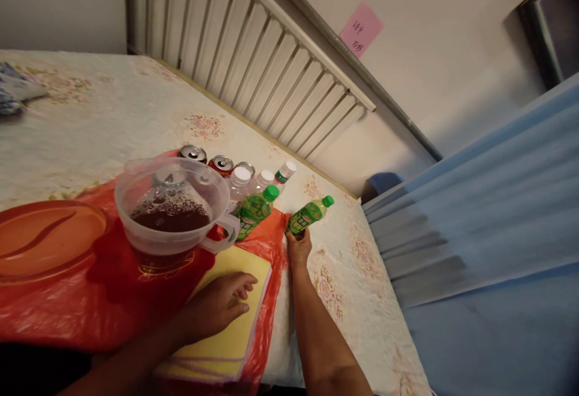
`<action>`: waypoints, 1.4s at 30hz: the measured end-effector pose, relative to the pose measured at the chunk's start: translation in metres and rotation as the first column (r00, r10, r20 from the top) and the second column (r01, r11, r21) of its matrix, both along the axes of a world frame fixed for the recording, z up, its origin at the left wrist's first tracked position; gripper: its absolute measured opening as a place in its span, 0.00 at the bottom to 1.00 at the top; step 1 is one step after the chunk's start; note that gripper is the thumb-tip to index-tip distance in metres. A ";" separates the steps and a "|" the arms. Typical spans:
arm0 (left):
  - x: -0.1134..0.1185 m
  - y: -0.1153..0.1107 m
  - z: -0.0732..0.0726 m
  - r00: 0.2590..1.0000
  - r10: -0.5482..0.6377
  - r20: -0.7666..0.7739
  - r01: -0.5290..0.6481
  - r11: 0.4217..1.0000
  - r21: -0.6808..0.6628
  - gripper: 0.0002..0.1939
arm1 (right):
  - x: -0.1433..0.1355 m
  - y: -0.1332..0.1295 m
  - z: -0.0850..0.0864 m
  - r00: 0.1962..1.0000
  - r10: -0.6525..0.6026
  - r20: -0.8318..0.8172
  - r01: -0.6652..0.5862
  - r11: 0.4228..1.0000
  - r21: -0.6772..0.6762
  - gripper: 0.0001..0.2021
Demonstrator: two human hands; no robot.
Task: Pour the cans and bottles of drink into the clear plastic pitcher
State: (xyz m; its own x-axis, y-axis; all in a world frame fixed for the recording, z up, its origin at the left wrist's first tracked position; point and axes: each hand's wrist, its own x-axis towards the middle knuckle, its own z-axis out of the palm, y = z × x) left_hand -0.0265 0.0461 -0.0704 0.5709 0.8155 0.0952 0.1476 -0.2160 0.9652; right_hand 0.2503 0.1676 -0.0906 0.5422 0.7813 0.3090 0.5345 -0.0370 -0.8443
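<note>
My right hand is closed round the lower part of a green-capped drink bottle, over the right edge of the red plastic sheet. Above a yellow cloth is my left hand, its fingers apart and slightly curled, holding nothing. A clear plastic measuring jug with dark, foamy liquid stands on the red plastic sheet. Just behind its handle is another green-capped bottle. Several white-capped bottles, one clear bottle among them, stand close behind, partly hidden.
Several drink cans, including a red can, stand behind the jug. An orange lid lies at the left. The flowered tablecloth reaches a white radiator; a blue curtain hangs at the right.
</note>
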 end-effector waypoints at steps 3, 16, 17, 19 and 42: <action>0.000 0.001 -0.001 1.000 -0.004 -0.001 0.004 1.000 0.006 0.22 | -0.001 -0.001 0.002 1.000 -0.004 0.010 0.004 1.000 0.000 0.24; -0.001 0.000 0.002 1.000 0.001 0.009 -0.001 1.000 0.001 0.22 | 0.001 0.000 0.001 1.000 -0.021 0.012 0.021 1.000 -0.003 0.25; -0.001 0.001 0.002 1.000 0.001 0.013 -0.001 1.000 -0.003 0.22 | 0.000 -0.001 0.000 1.000 -0.021 0.001 0.021 1.000 0.001 0.25; -0.002 0.001 0.001 1.000 0.000 0.024 0.000 1.000 -0.015 0.22 | 0.000 -0.004 -0.001 0.999 -0.024 -0.029 0.025 1.000 0.013 0.29; -0.005 -0.003 0.002 0.991 0.045 0.122 -0.040 0.998 -0.040 0.22 | -0.142 -0.025 0.169 0.871 0.255 0.420 -0.322 0.942 0.095 0.26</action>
